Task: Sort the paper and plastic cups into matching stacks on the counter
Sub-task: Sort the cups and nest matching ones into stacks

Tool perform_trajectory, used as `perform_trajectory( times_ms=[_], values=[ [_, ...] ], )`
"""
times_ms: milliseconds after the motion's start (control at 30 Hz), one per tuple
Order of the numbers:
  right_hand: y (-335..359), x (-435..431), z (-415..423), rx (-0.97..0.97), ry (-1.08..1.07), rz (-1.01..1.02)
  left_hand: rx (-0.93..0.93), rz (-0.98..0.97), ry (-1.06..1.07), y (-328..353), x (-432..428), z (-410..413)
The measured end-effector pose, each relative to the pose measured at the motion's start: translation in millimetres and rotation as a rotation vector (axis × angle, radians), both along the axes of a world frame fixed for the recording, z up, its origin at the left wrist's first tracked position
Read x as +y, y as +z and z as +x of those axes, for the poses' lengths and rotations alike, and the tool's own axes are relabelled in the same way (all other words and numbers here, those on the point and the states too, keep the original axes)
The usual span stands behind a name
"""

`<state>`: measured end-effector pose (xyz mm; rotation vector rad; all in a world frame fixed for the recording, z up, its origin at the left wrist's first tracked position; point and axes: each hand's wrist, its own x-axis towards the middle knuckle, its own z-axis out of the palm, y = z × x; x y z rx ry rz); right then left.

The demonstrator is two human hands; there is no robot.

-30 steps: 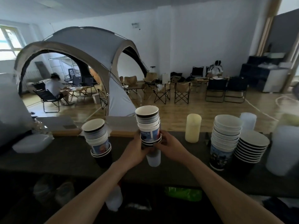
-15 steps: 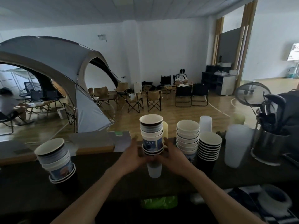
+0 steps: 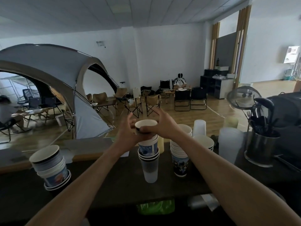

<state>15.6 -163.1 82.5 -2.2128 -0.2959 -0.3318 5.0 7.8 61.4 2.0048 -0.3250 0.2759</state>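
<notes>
A person's left hand (image 3: 127, 133) and right hand (image 3: 164, 126) grip the dark-banded white paper cup (image 3: 146, 125) topping a tall mixed stack of printed paper cups in a frosted plastic cup (image 3: 148, 148) on the dark surface (image 3: 114, 185). Right of that stack, matched white paper cups (image 3: 180, 159) look sorted; left of it, a jumbled paper-cup pile (image 3: 52, 168) awaits.

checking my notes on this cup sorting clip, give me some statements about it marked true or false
1. The left hand and the right hand both hold the middle stack near its top: true.
2. The middle stack's bottom cup is frosted plastic: true.
3. The left stack lies tipped over: false, it stands on its base.
4. The steel pot on the right is empty: false, dark utensils stand in it.
</notes>
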Motion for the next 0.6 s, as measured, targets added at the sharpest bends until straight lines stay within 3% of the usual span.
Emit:
perform_trajectory(
  times_ms=[167,300,433,600],
  values=[
    [5.2,2.6,0.1,-0.01,-0.039,-0.034,-0.004,0.001,0.056,-2.2,-10.7,-2.6],
    [20.5,-5.2,-7.1,-0.13,-0.07,0.125,-0.106,0.163,0.065,2.4,-9.1,0.2],
    [51.0,-37.0,-13.9,-0.186,-0.052,0.244,0.01,0.202,0.032,12.7,-5.2,3.6],
    [61.1,-119.0,-25.8,-0.271,-0.31,0.109,0.064,0.157,0.016,23.1,-4.8,6.2]
  ],
)
